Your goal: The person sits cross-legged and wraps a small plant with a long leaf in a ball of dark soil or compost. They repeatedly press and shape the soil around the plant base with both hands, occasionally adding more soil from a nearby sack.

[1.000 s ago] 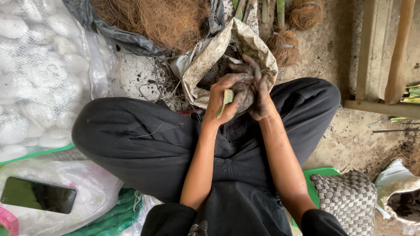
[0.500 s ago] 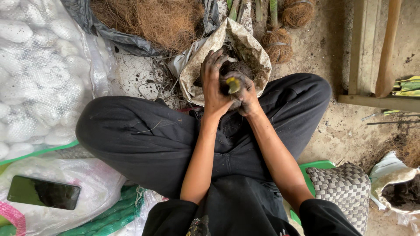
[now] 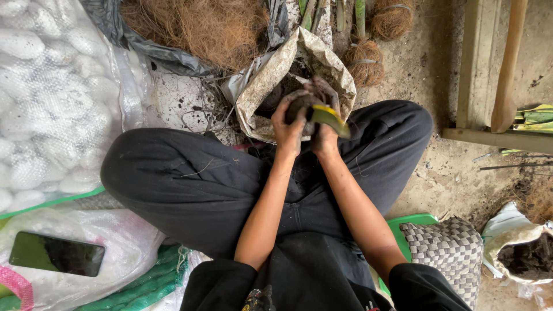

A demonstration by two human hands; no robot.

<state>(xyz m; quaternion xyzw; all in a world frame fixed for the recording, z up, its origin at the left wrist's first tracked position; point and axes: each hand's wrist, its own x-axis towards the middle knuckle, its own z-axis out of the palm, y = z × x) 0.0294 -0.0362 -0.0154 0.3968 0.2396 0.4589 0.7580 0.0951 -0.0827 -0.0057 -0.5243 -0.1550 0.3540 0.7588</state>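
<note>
Here | left hand [image 3: 288,124], right hand [image 3: 322,135]: fingers pressed around dark soil ball [image 3: 299,103] | above open grey-brown sack [image 3: 271,86]

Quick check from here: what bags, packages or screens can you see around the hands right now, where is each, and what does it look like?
Soil sack: ahead of both hands, open, crumpled, beige.
Clear bag: far left, bulging with white lumps.
Phone: lower left on a white sack, dark blank screen.
Second soil sack: lower right, open, whitish.
Woven bag: lower right, grey-white checks.
Black plastic sheet: top, holding brown fibre.
</note>
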